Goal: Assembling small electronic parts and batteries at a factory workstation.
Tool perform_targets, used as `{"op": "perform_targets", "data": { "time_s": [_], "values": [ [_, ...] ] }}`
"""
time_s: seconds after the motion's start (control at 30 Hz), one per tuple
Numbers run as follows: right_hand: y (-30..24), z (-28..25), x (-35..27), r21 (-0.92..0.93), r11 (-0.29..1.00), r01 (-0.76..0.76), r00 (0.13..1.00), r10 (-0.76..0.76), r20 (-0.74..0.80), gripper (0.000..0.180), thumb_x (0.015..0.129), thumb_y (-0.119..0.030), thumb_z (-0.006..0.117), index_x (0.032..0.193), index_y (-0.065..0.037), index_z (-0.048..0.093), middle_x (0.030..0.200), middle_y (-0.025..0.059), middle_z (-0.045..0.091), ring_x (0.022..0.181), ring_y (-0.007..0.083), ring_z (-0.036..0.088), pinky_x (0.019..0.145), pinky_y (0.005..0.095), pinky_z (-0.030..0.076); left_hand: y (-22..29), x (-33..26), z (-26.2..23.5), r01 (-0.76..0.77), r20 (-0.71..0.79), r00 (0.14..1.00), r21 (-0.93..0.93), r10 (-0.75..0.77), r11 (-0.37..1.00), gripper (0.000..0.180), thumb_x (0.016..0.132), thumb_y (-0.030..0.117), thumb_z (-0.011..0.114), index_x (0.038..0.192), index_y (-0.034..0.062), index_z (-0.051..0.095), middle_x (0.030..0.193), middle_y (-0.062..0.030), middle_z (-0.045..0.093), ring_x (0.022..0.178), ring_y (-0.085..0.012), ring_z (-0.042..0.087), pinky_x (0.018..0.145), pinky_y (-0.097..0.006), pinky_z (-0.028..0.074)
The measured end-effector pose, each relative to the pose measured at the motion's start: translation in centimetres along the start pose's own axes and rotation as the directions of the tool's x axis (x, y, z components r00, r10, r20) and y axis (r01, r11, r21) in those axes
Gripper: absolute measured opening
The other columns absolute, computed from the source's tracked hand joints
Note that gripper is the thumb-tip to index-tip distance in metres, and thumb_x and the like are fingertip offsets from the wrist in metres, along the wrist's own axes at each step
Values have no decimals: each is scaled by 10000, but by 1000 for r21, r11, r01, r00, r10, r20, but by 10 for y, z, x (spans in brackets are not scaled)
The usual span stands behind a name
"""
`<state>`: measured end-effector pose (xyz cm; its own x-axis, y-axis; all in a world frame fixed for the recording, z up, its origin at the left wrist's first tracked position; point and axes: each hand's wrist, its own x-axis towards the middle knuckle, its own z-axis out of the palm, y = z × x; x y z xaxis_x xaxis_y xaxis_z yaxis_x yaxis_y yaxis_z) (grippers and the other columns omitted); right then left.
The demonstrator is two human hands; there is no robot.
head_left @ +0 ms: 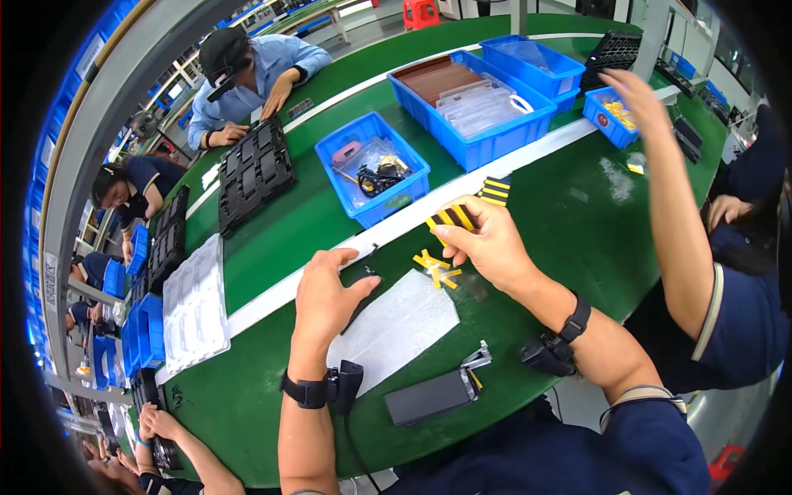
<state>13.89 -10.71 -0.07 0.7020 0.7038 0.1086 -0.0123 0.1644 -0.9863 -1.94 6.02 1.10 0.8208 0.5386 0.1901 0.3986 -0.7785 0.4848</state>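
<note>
Our right hand (487, 243) fingers (450, 233) pinch a black strip carrying yellow tabs (474, 205), held lifted off the desk (577, 223), thumb below, other fingers curled over its top edge. Our left hand (326, 297) fingers (356, 287) press down together on a small black part (363, 295), thumb out to the right along it; most of the part is hidden under the palm.

Between our two hands, loose yellow tabs (436, 268) lie in a small heap on the green desk, just below the right hand's thumb. The black part sits on a white foam sheet (400, 326) that lies toward the near edge of the desk. Nearer still, beside the near edge, a flat black block (429, 398) lies with a small metal clip (478, 359) at its right end. Both our wrists wear black straps with a small device attached.

A white stripe (272, 293) runs across the desk beyond our hands. Past it stand a blue bin with black and mixed small parts (373, 169) and a larger blue bin with clear bags and brown sheets (470, 103). A black moulded tray (254, 172) lies toward the far left edge.

At the right edge of the desk, another person's arm (676, 198) reaches up to a small blue bin of yellow pieces (615, 115)
</note>
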Motion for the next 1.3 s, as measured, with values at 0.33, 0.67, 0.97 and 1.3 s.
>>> {"op": "perform_targets", "data": {
  "time_s": [0.33,0.67,0.97,1.3],
  "values": [
    [12,12,-6,-160,987,-17,990,40,138,114,831,-74,618,905,11,631,667,28,597,582,69,556,515,231,465,-19,-6,0,82,121,989,4,-82,997,375,620,171,810,901,11,618,805,-95,610,767,-198,569,693,-306,456],
    [1,17,-13,-169,986,3,976,34,214,111,815,-9,626,908,51,641,884,61,621,608,89,582,558,212,487,5,-7,4,453,519,855,-729,-18,513,313,805,67,688,1097,-6,603,869,-6,648,750,-55,588,695,-200,471],
    [1,19,-15,-308,946,97,988,-53,148,170,758,-56,683,891,35,629,755,82,651,632,107,574,581,263,459,15,-10,14,473,543,840,-756,28,452,331,818,21,645,1136,-35,577,1018,-65,646,828,-69,595,748,-217,485],
    [2,19,-15,-390,910,137,983,-77,166,196,737,-54,687,900,35,626,767,126,657,624,148,594,588,277,467,13,-12,19,442,518,855,-762,37,474,349,809,30,657,1143,-34,575,1018,-65,642,832,-65,590,745,-208,480]
  ]
}}
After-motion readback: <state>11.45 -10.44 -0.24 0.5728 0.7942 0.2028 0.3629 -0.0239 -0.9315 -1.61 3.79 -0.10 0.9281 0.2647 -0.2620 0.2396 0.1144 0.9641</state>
